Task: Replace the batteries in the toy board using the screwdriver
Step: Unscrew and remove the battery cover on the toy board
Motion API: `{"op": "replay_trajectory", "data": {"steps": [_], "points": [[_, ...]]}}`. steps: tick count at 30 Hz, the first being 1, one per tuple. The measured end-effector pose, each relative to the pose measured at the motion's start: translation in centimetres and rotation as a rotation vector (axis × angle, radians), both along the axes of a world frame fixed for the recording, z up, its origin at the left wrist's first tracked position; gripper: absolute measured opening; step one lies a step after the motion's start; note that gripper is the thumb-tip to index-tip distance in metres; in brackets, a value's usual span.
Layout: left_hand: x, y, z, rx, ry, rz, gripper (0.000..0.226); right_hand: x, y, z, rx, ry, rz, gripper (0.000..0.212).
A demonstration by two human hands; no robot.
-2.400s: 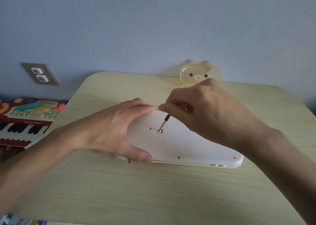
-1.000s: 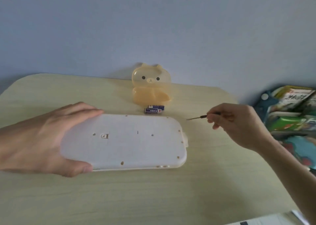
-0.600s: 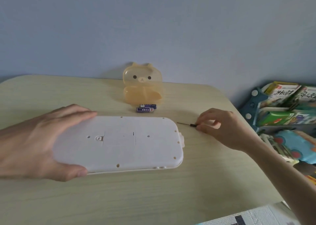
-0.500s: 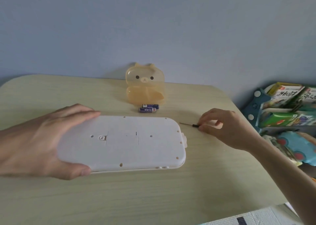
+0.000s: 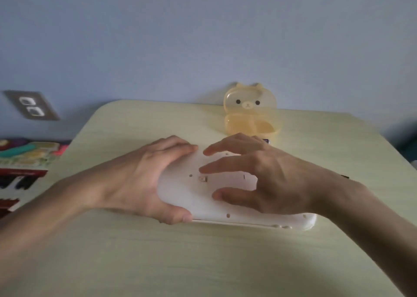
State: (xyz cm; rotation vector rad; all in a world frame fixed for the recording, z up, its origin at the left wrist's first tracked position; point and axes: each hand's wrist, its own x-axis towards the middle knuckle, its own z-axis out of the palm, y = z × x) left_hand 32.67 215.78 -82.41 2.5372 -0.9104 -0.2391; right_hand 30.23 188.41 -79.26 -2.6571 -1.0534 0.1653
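Note:
The white toy board (image 5: 180, 193) lies back side up on the pale wooden table (image 5: 203, 263). My left hand (image 5: 135, 179) grips its left end, thumb on the near edge and fingers over the far edge. Above the middle of the board my right hand (image 5: 270, 177) is empty, fingers spread, fingertips close to the small cover latch (image 5: 203, 179). Behind my right wrist, only a dark end of the screwdriver (image 5: 345, 176) shows on the table. A battery (image 5: 267, 141) peeks out behind my right fingers.
An open orange bear-shaped case (image 5: 250, 111) stands at the table's far edge against the wall. A wall outlet (image 5: 31, 107) and a colourful toy piano (image 5: 20, 168) are off the table to the left.
My right hand has let go of the screwdriver on the table at the right and come back, empty, over the board. My view has swung left. My left hand keeps its hold.

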Motion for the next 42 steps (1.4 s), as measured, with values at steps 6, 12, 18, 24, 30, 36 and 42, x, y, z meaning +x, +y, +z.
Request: {"op": "replay_trajectory", "data": {"steps": [6, 12, 18, 24, 30, 36, 42], "points": [[-0.2, -0.1, 0.4, -0.001, 0.017, 0.006, 0.131, 0.5, 0.1, -1.0, 0.013, -0.020, 0.045, 0.046], [-0.1, 0.0, 0.2, 0.011, 0.001, -0.012, 0.129, 0.7, 0.4, -1.0, 0.050, -0.085, 0.094, 0.035], [0.0, -0.2, 0.4, 0.004, 0.002, -0.044, 0.115, 1.3, 1.4, -0.8, 0.038, -0.072, 0.111, 0.027], [0.0, -0.6, 0.7, 0.001, 0.013, -0.062, 0.099, 1.3, 3.1, -0.5, -0.041, -0.104, 0.113, 0.024], [0.1, -0.7, 0.8, 0.026, 0.019, -0.069, 0.097, 0.8, 1.7, 1.4, 0.115, -0.067, 0.130, 0.022], [0.0, -0.4, 0.4, 0.048, -0.015, -0.047, 0.117, 0.5, -1.4, 1.9, 0.294, -0.034, 0.007, 0.031], [0.4, -0.1, 0.1, 0.029, -0.015, -0.046, 0.126, -0.1, -4.1, 3.0, 0.443, -0.038, -0.152, 0.042]]}}
